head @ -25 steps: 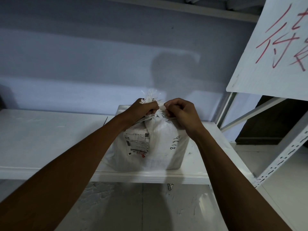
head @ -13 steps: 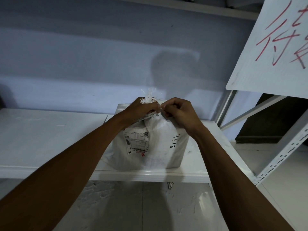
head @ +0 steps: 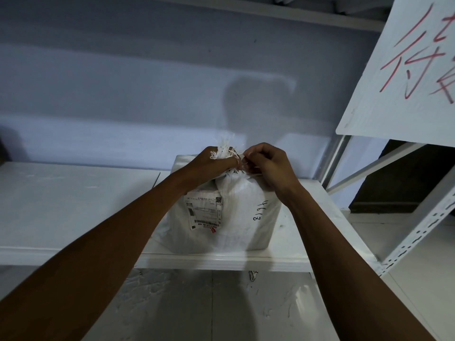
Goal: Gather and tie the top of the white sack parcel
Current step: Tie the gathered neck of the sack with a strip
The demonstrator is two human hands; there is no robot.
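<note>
Fingers (head: 227, 161) of the left hand (head: 209, 167) clamped the gathered neck (head: 225, 147); the right hand (head: 269, 168) pinched a strand (head: 236, 152). The white sack parcel (head: 236, 222), mid-frame on the shelf (head: 73, 207), seemed soft and frayed, best gripped there.

Dim, bluish light: a soft rounded shadow (head: 258, 104) lands on the wall (head: 110, 82), so it's coming from behind the camera. The shelf edge (head: 221, 260) gleams brightest — lines bow at the frame's edges.
</note>
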